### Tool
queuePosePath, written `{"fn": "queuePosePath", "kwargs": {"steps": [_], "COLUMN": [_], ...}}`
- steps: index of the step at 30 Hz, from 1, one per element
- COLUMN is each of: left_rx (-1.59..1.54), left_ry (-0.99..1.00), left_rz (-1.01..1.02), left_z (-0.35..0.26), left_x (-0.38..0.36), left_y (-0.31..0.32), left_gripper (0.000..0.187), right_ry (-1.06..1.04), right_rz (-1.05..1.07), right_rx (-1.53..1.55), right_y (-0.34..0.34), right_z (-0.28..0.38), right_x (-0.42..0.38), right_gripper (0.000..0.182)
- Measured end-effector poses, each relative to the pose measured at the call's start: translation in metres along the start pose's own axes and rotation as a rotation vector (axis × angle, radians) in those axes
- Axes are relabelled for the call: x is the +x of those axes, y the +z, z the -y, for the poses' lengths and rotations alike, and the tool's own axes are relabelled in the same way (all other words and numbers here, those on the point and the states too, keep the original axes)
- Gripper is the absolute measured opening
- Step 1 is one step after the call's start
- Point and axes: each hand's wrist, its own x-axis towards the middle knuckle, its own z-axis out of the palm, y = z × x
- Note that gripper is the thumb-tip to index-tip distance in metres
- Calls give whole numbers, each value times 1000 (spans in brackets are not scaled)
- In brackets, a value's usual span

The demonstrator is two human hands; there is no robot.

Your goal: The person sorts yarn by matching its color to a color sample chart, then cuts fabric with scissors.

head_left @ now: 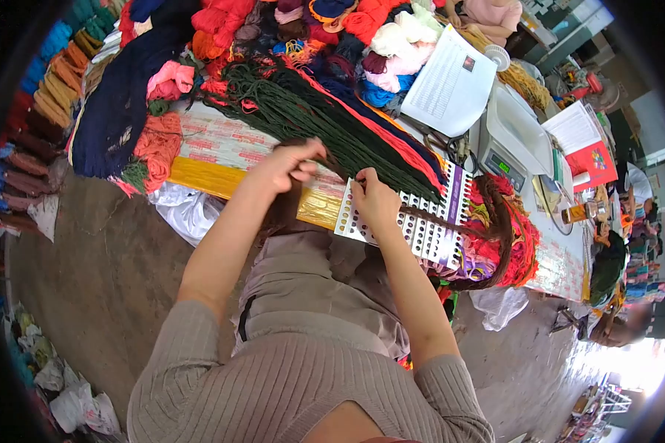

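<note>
My left hand (292, 166), slightly blurred, has its fingers curled around brown yarn (282, 210), which hangs below it over the table's front edge and my lap. Just to its right, my right hand (377, 199) is closed in a pinch above a white card with rows of punched holes (425, 240). A brown strand seems to run through its fingers; the fingertips partly hide it. More brown yarn (451, 224) trails right across the card to a loop over a red multicoloured yarn heap (521, 236). Long dark green strands (310, 111) lie beyond both hands.
Coloured yarn skeins (288, 18) are piled at the back. A printed sheet (451, 81) leans near a digital scale (504, 166). Navy yarn (118, 103) and salmon yarn (162, 148) hang at left. Another person (495, 15) sits across the table. Plastic bags (188, 214) hang below the edge.
</note>
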Motion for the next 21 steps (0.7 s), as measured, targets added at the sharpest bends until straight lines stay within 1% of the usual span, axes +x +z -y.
{"fn": "queuePosePath", "kwargs": {"steps": [1,2,4,5,6,7,8,9,11,12,13,14,15,16,17,18,20,21], "left_rx": [-9,-192,86,278,410,681,837,894,1086,924,749,400,60,-134,-292,-454,-347,-22], "left_ry": [89,126,133,86,20,29,-17,-29,175,198,247,112,-17,75,173,286,463,606], "left_rz": [97,208,77,35,56,72,168,139,-32,-208,-374,-413,-178,-82,-96,-28,-41,-328], "left_z": [-14,-21,-14,-2,14,31,44,53,53,50,46,29,-1,-14,-27,-33,-34,-25], "left_x": [-10,-17,-18,-10,-7,-1,6,10,19,18,17,13,-3,-18,-32,-45,-54,-52], "left_y": [-4,-2,19,28,38,49,49,48,34,23,12,-9,-25,-34,-40,-44,-41,-33], "left_gripper": [17,18,27,39,38,35,32,30,33,31,29,22,11,10,9,11,14,19], "right_ry": [10,-7,-23,-46,-70,-107,-111,-110,-126,-120,-104,-103,-134,-164,-122,-121,-109,-108], "right_rz": [-9,-36,-76,-148,-218,-266,-270,-274,-220,-172,-116,-122,-125,-124,-91,-92,-84,-82], "right_rx": [7,42,67,159,249,314,330,347,187,85,53,58,14,-31,-11,-9,-3,-2], "right_y": [0,-1,0,2,2,2,3,3,3,4,2,0,0,0,-2,-1,0,0], "right_z": [0,1,-2,-5,-5,-6,-7,-6,-4,-3,2,5,8,10,12,12,12,11], "right_x": [-1,-1,-6,-8,-9,-10,-9,-9,-9,-9,-10,-8,-7,-8,-8,-7,-7,-7], "right_gripper": [19,19,17,16,15,13,14,14,19,21,31,31,34,37,39,39,38,38]}}
